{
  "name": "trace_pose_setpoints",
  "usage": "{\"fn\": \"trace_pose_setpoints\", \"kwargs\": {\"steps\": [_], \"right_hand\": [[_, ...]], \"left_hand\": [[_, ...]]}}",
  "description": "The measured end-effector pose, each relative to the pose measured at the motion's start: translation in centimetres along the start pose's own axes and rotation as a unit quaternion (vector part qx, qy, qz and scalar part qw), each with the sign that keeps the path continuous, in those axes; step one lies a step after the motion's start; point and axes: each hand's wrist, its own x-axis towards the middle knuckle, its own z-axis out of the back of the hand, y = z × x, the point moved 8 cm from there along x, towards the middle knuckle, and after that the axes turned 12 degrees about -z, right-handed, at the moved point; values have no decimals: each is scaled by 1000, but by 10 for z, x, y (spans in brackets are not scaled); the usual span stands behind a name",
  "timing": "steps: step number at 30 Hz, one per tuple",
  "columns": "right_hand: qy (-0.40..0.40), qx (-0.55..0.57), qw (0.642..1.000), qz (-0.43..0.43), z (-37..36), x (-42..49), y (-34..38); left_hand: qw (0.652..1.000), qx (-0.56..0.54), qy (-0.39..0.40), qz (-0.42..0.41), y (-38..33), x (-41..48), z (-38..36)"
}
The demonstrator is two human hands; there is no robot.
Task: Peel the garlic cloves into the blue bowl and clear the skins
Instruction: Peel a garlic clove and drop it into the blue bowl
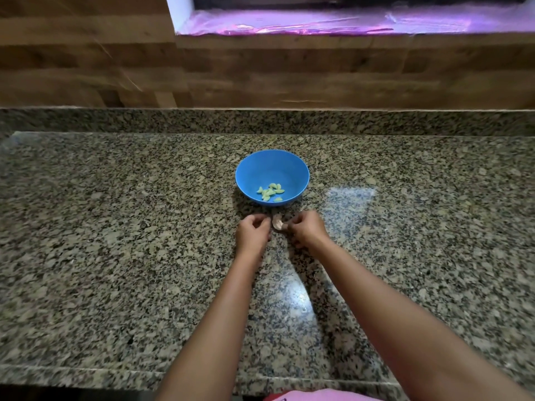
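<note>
- A round blue plastic bowl stands on the speckled grey-and-tan granite counter, just above the middle of the frame.
- A small heap of peeled pale greenish garlic cloves lies in the bottom of the bowl, toward its near side.
- Just below the bowl, apart from its rim, a pale pinkish-brown garlic piece with skin on it sits between the two hands, low over the counter.
- The right hand comes in from the lower right. Its thumb and fingertips are curled and pinch the lower right end of the garlic piece.
- The left hand comes in from the lower centre with its fingers curled inward, their tips just beside the left edge of the garlic piece. Whether they actually grip it or only lie next to it cannot be told.
- Both bare forearms stretch from the bottom edge up to the centre.
- A brown wood-plank wall fills the upper part of the frame, with a purple-lit window ledge at the upper right.
- A strip of pink cloth shows at the bottom edge.
</note>
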Motion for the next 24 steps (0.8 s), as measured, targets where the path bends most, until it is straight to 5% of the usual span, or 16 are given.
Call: {"fn": "trace_pose_setpoints", "kwargs": {"steps": [3,6,10,19,24], "right_hand": [[102,86,990,-37,-3,-9,-12],[223,164,956,-93,-2,-20,-26],[306,178,927,-121,-2,-36,-35],[189,178,966,9,12,-44,-21],[193,188,962,38,11,-50,-14]], "left_hand": [[990,-130,32,35,-1,-6,-7],[941,-295,137,91,-8,-21,-22],[902,-342,245,98,-18,-36,-31],[915,-340,198,93,-14,-36,-33],[929,-323,167,68,-15,-33,-30]]}}
